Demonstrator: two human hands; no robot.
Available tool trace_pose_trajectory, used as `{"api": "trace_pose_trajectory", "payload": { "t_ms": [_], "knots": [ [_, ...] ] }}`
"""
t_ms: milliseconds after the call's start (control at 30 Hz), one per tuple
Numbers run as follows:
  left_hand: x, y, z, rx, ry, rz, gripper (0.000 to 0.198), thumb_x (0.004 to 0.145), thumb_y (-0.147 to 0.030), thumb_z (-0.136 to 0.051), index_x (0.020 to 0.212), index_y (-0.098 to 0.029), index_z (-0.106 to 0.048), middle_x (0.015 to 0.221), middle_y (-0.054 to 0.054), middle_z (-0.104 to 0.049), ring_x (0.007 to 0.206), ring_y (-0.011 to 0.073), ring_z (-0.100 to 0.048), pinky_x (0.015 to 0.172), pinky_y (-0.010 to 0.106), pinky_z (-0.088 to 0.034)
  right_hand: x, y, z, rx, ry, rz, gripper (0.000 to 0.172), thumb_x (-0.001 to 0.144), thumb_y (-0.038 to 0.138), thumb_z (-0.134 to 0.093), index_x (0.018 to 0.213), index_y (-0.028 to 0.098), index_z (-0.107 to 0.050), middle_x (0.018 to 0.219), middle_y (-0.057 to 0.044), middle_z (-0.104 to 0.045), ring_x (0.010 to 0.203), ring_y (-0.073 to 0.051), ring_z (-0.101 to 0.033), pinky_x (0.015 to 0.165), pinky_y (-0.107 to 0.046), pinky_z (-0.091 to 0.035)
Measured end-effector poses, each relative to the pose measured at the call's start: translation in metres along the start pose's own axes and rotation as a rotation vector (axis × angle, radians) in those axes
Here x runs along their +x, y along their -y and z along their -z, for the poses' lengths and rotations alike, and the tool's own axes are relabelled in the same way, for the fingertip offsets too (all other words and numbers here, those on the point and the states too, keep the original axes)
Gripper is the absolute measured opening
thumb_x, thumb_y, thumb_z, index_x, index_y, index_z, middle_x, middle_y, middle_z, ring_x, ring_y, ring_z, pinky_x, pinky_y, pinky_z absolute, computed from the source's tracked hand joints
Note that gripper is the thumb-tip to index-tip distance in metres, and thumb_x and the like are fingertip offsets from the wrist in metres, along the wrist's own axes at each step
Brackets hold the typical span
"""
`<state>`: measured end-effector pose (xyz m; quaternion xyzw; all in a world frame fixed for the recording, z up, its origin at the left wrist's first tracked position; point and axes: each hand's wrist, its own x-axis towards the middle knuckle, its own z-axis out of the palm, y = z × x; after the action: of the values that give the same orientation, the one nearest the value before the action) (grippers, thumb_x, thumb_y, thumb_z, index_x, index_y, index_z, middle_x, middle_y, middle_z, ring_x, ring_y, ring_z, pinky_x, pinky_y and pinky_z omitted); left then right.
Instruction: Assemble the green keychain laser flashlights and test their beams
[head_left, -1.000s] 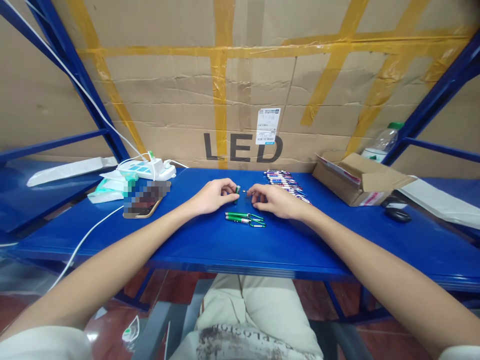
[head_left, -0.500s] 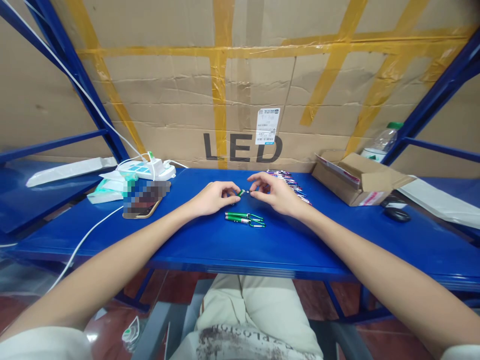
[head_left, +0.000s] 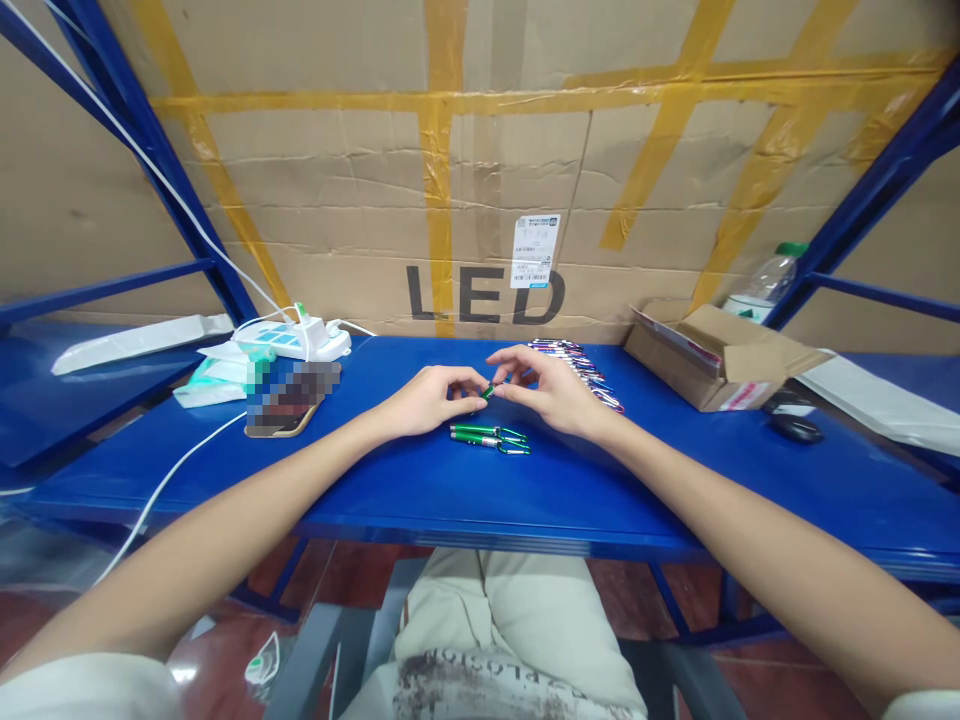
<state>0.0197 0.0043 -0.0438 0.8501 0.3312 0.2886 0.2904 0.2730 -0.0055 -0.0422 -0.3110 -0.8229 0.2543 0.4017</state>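
Above the middle of the blue table my left hand (head_left: 435,398) is closed, pinching a short green metal tube (head_left: 488,392), which looks like part of a keychain penlight. My right hand (head_left: 541,388) meets it from the other side, thumb and index finger pinched at the tube's upper end. Whatever small piece is in those right fingertips is mostly hidden. Just below the hands, two green keychain penlights (head_left: 477,438) with carabiner clips lie side by side, clips to the right. Behind my right hand runs a row of several more penlights (head_left: 576,368) in mixed colours.
To the left lie a phone (head_left: 296,400), a tissue pack (head_left: 217,375) and a white power strip (head_left: 315,342) with cables. An open cardboard box (head_left: 720,355), a black mouse (head_left: 795,428) and a plastic bottle (head_left: 766,283) stand right. A large carton (head_left: 337,200) walls off the back.
My hands have come together. The small silvery piece that showed between my right fingertips is now at the green tube's end, mostly covered by fingers.
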Motion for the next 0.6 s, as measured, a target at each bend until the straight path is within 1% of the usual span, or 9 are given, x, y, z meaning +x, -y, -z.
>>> {"api": "trace_pose_trajectory", "payload": {
  "t_ms": [167,300,467,600],
  "knots": [
    [0.0,0.0,0.001,0.021,-0.015,-0.038,0.028,0.097,-0.043,-0.074,0.112,-0.02,-0.078,0.1,0.003,-0.08,0.089,0.0194,-0.07,0.085,0.032,-0.052,0.0,0.001,0.002,-0.045,0.011,0.018,0.031,0.099,0.036,-0.073,0.128,0.024,-0.07,0.109,-0.004,-0.078,0.097,-0.023,-0.07,0.092,-0.041,-0.055],
    [0.0,-0.003,0.004,0.126,-0.028,-0.084,0.024,0.1,-0.04,-0.071,0.114,-0.022,-0.078,0.108,0.003,-0.081,0.093,0.0207,-0.072,0.088,0.033,-0.053,0.0,-0.001,0.004,-0.042,0.014,0.027,0.033,0.099,0.036,-0.074,0.13,0.025,-0.07,0.112,-0.005,-0.078,0.098,-0.024,-0.071,0.093,-0.041,-0.056],
    [-0.003,-0.009,0.006,0.266,-0.1,-0.195,0.021,0.104,-0.037,-0.068,0.12,-0.026,-0.077,0.119,0.003,-0.08,0.104,0.0216,-0.071,0.098,0.035,-0.053,0.0,0.001,0.006,-0.038,-0.039,0.016,0.032,0.099,0.037,-0.071,0.129,0.025,-0.07,0.11,-0.006,-0.078,0.091,-0.022,-0.07,0.088,-0.039,-0.057],
    [-0.005,-0.014,0.007,0.294,-0.142,-0.19,0.023,0.106,-0.038,-0.065,0.122,-0.026,-0.077,0.119,0.004,-0.079,0.105,0.0222,-0.069,0.1,0.036,-0.053,0.0,0.006,0.006,-0.076,-0.063,0.01,0.028,0.101,0.037,-0.067,0.126,0.024,-0.07,0.106,-0.006,-0.078,0.089,-0.023,-0.07,0.086,-0.039,-0.057]
  ]
}}
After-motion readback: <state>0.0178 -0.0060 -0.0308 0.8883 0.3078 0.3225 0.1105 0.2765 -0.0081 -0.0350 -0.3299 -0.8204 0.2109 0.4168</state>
